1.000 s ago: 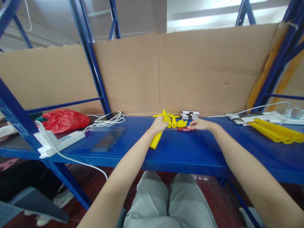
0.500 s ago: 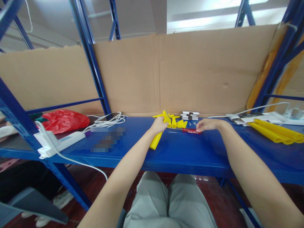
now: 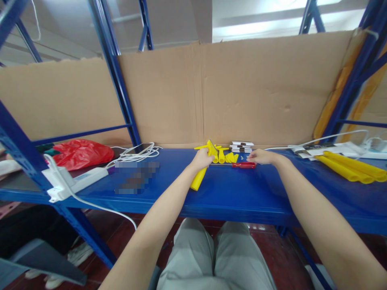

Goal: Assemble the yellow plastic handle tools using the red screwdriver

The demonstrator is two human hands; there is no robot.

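My left hand point(image 3: 203, 159) is wrapped round a yellow tube point(image 3: 198, 180) that stands slanted, its lower end toward the shelf's front. At its upper end is a yellow fitting point(image 3: 212, 150). A screwdriver with a red handle point(image 3: 243, 165) lies flat on the blue shelf, its shaft pointing left. My right hand point(image 3: 259, 156) is just behind and right of that handle, fingertips pinched together near tiny pieces point(image 3: 242, 158); whatever is between them is too small to make out. More small yellow parts point(image 3: 231, 157) lie between the hands.
Several white-and-black small packs point(image 3: 242, 146) are stacked at the back against the cardboard point(image 3: 256, 92). Yellow tubes point(image 3: 352, 167) lie at right by white papers and cables. At left are a red plastic bag point(image 3: 87, 154), a power strip point(image 3: 89, 179) and coiled white cable point(image 3: 136, 155).
My right hand has come off the screwdriver handle and moved slightly back, toward the tiny pieces. The screwdriver now lies on the shelf. My left hand holds the tube as before.
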